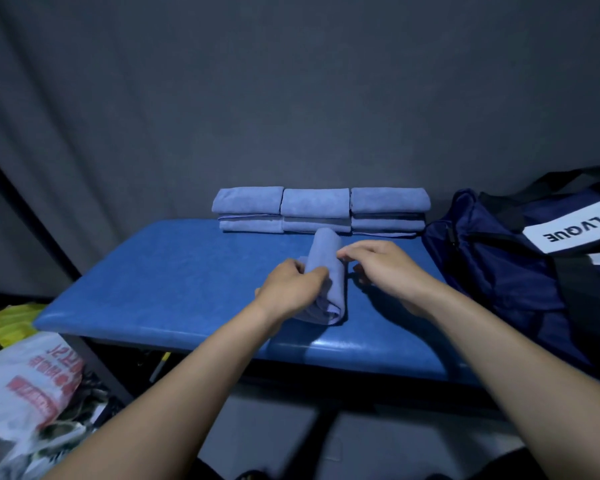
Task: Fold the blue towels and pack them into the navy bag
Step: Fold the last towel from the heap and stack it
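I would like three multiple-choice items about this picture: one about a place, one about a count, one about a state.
1. Where is the navy bag?
A. at the right end of the blue bench
B. under the bench
C. at its left end

2. How many stacks of folded towels stand at the far edge?
A. one
B. three
C. five

3. What is the left hand doing?
A. hanging idle
B. gripping the folded towel at mid-bench
C. holding the bag strap

Answers: 1 A, the bag sits at the right end. 2 B, three stacks stand side by side. 3 B, its fingers curl round the towel, while the right hand touches the towel's other side.
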